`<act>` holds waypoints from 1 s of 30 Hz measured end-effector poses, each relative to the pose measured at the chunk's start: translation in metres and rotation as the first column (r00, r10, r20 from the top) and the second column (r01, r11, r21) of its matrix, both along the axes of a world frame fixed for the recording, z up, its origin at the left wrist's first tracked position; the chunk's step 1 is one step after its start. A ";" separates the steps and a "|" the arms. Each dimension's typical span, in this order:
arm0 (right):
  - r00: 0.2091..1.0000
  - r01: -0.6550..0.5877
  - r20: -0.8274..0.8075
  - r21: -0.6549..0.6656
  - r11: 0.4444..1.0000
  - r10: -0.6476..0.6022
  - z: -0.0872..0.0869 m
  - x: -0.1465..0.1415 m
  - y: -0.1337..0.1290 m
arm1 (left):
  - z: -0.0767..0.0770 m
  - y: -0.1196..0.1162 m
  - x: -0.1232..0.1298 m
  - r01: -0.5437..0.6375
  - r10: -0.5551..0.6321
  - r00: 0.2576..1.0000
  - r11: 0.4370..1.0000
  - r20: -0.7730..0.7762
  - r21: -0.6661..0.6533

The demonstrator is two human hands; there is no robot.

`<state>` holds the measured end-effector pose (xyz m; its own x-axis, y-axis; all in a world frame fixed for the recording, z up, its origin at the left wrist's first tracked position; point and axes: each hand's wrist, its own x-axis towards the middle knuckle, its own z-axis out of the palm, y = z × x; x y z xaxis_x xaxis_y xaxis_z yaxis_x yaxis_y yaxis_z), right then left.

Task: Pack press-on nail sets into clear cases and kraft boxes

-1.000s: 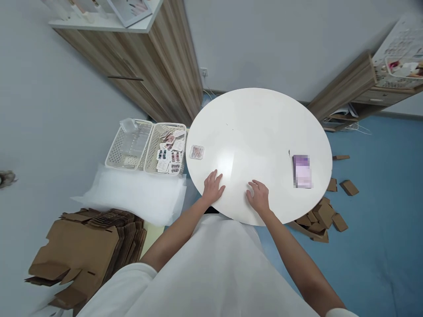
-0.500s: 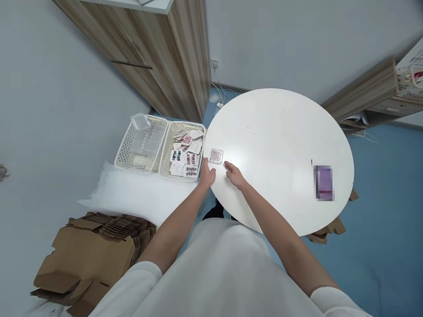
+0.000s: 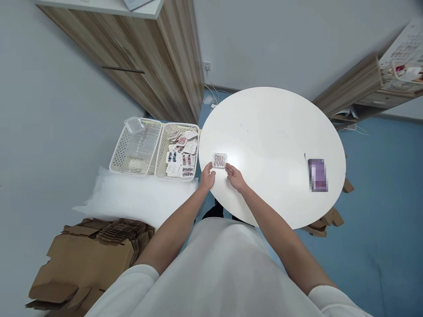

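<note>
A small, clear plastic case [image 3: 220,160] with rows of pinkish press-on nails inside is at the left part of the white round table [image 3: 271,132]. Both hands frame it from the near side. The fingertips of my left hand [image 3: 207,178] are at its lower left corner, thumb apart from the fingers. At the lower right corner, the fingers of my right hand [image 3: 235,178] touch the case, the thumb bent below them. The case is held between the two hands; whether it is lifted off the tabletop I cannot tell.
Left of the table, one white basket [image 3: 157,169] holds many nail cards [image 3: 187,160], another [image 3: 114,163] clear plastic cases [image 3: 142,143]. White sheeting [image 3: 132,193] and flattened cardboard boxes [image 3: 82,259] lie nearer. A blurred purple object [image 3: 319,175] lies at the table's right. A wooden cabinet [image 3: 132,53] stands behind.
The clear case has shifted right on the table, away from its left edge. My right fingers, apart from it before, now touch it. The view has turned slightly right.
</note>
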<state>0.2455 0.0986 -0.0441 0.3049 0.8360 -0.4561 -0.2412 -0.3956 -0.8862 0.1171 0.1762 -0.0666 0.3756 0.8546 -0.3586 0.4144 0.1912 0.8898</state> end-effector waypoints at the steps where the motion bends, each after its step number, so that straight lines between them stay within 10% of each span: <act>1: 1.000 0.016 0.023 0.004 1.000 -0.017 0.002 0.005 -0.011 | 0.002 -0.009 0.003 0.022 -0.022 1.000 1.000 0.008 0.005; 16: 0.962 0.168 0.216 0.010 0.986 -0.166 0.006 0.082 -0.206 | 0.019 -0.152 0.072 0.446 -0.447 0.895 0.894 -0.002 0.041; 30: 0.900 -0.023 0.434 -0.009 1.000 0.025 -0.012 0.096 -0.242 | 0.019 -0.203 0.076 0.435 -0.415 0.895 0.893 -0.164 0.114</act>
<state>0.3415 -0.1438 -0.0562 0.4531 0.8444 -0.2858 0.1772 -0.3995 -0.8994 0.1928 -0.0270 -0.0474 0.6727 0.6692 -0.3157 0.5422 -0.1556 0.8257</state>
